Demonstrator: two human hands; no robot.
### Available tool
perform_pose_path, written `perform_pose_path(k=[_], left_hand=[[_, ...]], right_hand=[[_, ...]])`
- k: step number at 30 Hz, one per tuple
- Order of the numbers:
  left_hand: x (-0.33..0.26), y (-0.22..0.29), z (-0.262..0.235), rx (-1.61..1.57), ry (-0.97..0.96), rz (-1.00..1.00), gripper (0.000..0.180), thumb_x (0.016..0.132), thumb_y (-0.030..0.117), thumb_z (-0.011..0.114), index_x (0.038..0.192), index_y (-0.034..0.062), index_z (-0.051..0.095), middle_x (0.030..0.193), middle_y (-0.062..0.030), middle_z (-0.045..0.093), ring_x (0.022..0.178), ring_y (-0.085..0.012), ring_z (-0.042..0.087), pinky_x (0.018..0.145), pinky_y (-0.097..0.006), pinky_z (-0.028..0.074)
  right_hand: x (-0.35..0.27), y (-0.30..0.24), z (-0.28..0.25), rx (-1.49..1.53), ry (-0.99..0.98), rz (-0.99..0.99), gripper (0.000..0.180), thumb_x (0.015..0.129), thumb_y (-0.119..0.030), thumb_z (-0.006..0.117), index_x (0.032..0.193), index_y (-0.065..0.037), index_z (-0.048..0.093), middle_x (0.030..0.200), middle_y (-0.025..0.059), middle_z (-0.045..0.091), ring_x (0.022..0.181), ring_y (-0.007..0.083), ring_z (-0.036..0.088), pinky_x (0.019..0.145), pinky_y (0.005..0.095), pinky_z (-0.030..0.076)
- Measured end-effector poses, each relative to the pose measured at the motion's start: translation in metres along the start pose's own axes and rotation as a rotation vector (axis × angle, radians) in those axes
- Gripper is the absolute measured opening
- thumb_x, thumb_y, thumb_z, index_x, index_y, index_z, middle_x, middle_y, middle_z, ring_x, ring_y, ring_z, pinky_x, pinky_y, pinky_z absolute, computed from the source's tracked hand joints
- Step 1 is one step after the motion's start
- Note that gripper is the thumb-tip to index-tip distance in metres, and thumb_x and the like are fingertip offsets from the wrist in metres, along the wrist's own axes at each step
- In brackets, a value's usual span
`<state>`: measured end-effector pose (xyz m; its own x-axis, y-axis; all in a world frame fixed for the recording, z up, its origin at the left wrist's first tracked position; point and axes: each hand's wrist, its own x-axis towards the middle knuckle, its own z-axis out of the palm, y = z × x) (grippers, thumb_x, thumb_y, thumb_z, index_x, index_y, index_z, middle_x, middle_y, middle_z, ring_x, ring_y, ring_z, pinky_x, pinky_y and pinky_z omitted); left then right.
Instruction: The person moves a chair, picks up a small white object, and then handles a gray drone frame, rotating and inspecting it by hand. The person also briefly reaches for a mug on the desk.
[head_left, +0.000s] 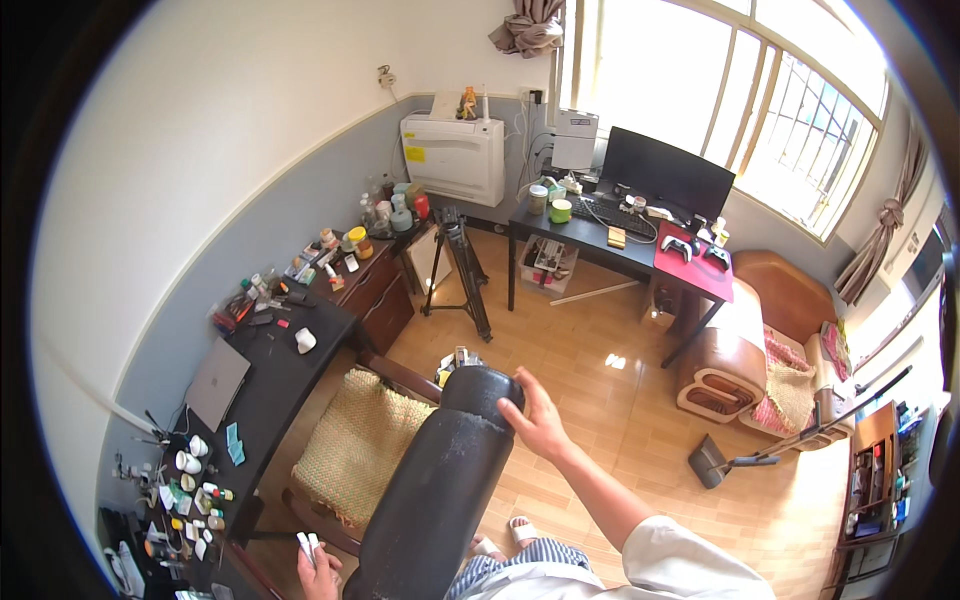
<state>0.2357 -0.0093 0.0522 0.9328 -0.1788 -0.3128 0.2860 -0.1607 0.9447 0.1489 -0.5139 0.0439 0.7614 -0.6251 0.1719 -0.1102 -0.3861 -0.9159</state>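
Observation:
A tall black padded chair back (430,490), worn along its upper seam, rises in front of me and hides part of the floor. My right hand (538,415) grips the right side of its rounded top, thumb and fingers on the padding. Low at the left, my left hand (318,573) is closed on two small white sticks (307,546), whose exact kind I cannot make out. Just beyond that hand stands a wooden chair with a woven yellow seat mat (360,445).
Along the left wall runs a dark desk (290,365) with a laptop (217,384) and many small items. A tripod (458,270) stands ahead. Beneath the window is a computer desk (590,228) with a monitor (668,172). At right are a brown sofa (722,345) and a dustpan (708,463).

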Motion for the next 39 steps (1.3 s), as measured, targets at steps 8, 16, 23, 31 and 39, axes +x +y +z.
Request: perform_pose_path(k=[8, 16, 23, 31, 39], left_hand=[[0.029, 0.098, 0.156, -0.266, -0.331, 0.025, 0.027, 0.113, 0.033, 0.047, 0.122, 0.0069, 0.048, 0.072, -0.0018, 0.05, 0.049, -0.0065, 0.037, 0.044, -0.023, 0.033], [0.028, 0.145, 0.365, -0.171, -0.398, 0.313, 0.036, 0.114, 0.041, 0.039, 0.118, 0.0074, 0.051, 0.089, -0.0055, 0.063, 0.078, -0.0107, 0.057, 0.073, -0.026, 0.047], [0.051, 0.126, 0.546, -0.249, -0.353, 0.278, 0.042, 0.114, 0.041, 0.037, 0.132, 0.005, 0.051, 0.103, -0.0001, 0.054, 0.086, -0.0067, 0.051, 0.076, -0.023, 0.044], [0.12, 0.099, 0.629, -0.193, -0.253, 0.146, 0.038, 0.114, 0.031, 0.042, 0.137, 0.0012, 0.048, 0.133, -0.0103, 0.06, 0.112, -0.0136, 0.057, 0.099, -0.031, 0.047], [0.17, 0.172, 0.533, 0.519, 0.597, 0.391, 0.013, 0.093, 0.007, 0.07, 0.105, 0.003, 0.067, 0.104, -0.0137, 0.069, 0.101, -0.0294, 0.066, 0.092, -0.037, 0.052]], right_hand=[[-0.033, -0.003, 0.007, -0.251, 0.205, -0.105, 0.069, 0.096, -0.035, 0.074, 0.15, -0.002, 0.045, 0.156, 0.0244, 0.04, 0.148, 0.0388, 0.037, 0.121, 0.0463, 0.034], [-0.003, -0.069, -0.053, 0.528, -0.387, -0.164, 0.028, 0.105, -0.02, 0.064, 0.121, 0.002, 0.06, 0.108, 0.0121, 0.069, 0.089, 0.0171, 0.07, 0.075, 0.0306, 0.056], [0.102, -0.006, -0.175, 0.512, -0.569, 0.08, 0.04, 0.105, -0.012, 0.063, 0.14, 0.004, 0.052, 0.122, 0.0132, 0.066, 0.112, 0.0164, 0.064, 0.095, 0.0313, 0.054], [0.214, 0.071, -0.198, 0.39, -0.651, 0.188, 0.031, 0.105, -0.019, 0.063, 0.127, 0.002, 0.058, 0.108, 0.0142, 0.069, 0.086, 0.0182, 0.068, 0.075, 0.0304, 0.055], [0.35, 0.194, -0.136, 0.265, -0.693, 0.256, 0.015, 0.108, -0.01, 0.051, 0.111, 0.004, 0.051, 0.087, 0.0125, 0.071, 0.073, 0.018, 0.071, 0.061, 0.0313, 0.058]])
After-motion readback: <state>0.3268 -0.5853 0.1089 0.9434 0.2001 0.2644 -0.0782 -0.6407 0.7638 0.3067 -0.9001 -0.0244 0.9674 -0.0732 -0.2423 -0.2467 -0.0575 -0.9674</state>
